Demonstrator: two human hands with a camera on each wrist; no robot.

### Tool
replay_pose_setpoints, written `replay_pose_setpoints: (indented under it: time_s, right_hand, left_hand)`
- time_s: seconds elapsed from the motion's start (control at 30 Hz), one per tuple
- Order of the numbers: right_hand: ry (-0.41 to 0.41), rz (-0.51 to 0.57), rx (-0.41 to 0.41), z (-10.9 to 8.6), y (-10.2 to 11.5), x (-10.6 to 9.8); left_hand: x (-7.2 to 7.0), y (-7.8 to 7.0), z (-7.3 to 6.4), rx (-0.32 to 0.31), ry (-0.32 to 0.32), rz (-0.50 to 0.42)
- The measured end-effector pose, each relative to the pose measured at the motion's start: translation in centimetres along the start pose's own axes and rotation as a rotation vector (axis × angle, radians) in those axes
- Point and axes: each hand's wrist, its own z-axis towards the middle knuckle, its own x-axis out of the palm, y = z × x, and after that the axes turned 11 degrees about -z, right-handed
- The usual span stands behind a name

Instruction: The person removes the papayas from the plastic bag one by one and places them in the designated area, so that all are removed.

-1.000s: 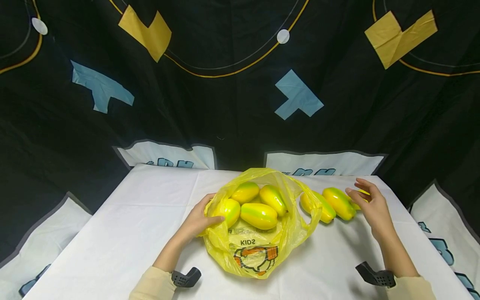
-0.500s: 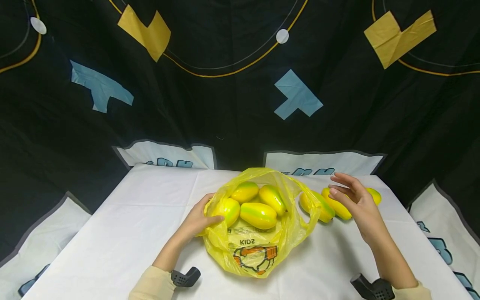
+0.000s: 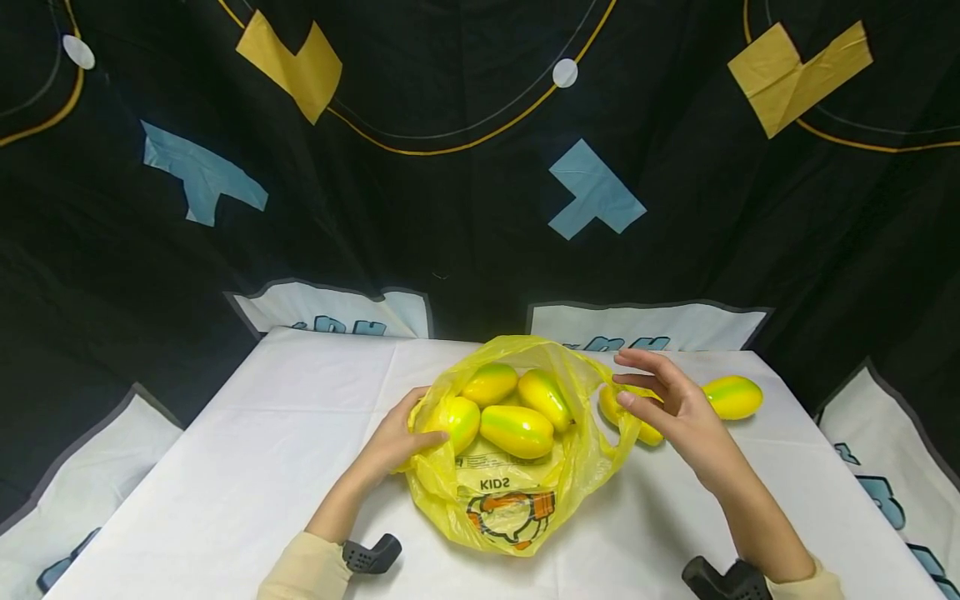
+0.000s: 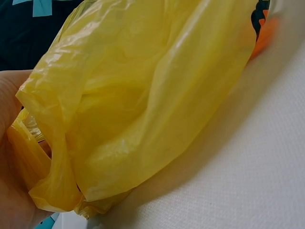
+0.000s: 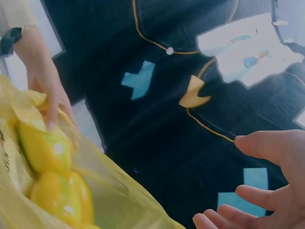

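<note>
The thumb point(image 3: 431, 440) of the left hand point(image 3: 397, 433) is laid over the rim of a yellow plastic bag point(image 3: 435, 504), and the film is pinched between it and the fingers outside; whether the nearest fruit is touched by the thumb cannot be told. The fingers point(image 3: 647, 362) of the right hand point(image 3: 682, 412) are loosely bent and spread, with the thumb held apart from them, and in the right wrist view the backdrop is seen between them. Four glossy yellow-green mango-like fruits point(image 3: 517, 432) are held in the bag, whose mouth is turned upward; its front is printed with "KIDS" and an orange and black figure, seen upside down. Beside the bag, one more fruit point(image 3: 609, 405) is partly covered by the right hand, and another point(image 3: 733, 397) is set farther right on the white tablecloth point(image 3: 225, 475). A black device point(image 3: 372, 554) is worn at each wrist, next to beige sleeves point(image 3: 307, 571). Behind the table, a black backdrop point(image 3: 420, 242) is hung, marked with blue and mustard shapes.
</note>
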Motion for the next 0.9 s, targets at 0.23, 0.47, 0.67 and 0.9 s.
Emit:
replay_pose_setpoints:
  time_s: [0.23, 0.47, 0.67, 0.9]
  right_hand:
    - [0.096, 0.026, -0.044, 0.6, -0.2, 2.4]
    - [0.160, -0.033, -0.048, 1.8, -1.5, 5.7]
    - [0.170, -0.164, -0.009, 2.6, -2.8, 8.0]
    - [0.113, -0.327, -0.033, 3.3, -3.6, 9.5]
  left_hand:
    - [-0.1, 0.2, 0.0, -0.001, 0.002, 0.000]
    - [-0.1, 0.1, -0.1, -0.006, -0.006, 0.010]
    - [0.0, 0.1, 0.0, -0.020, -0.006, 0.011]
    - [0.0, 0.1, 0.1, -0.013, -0.003, 0.006]
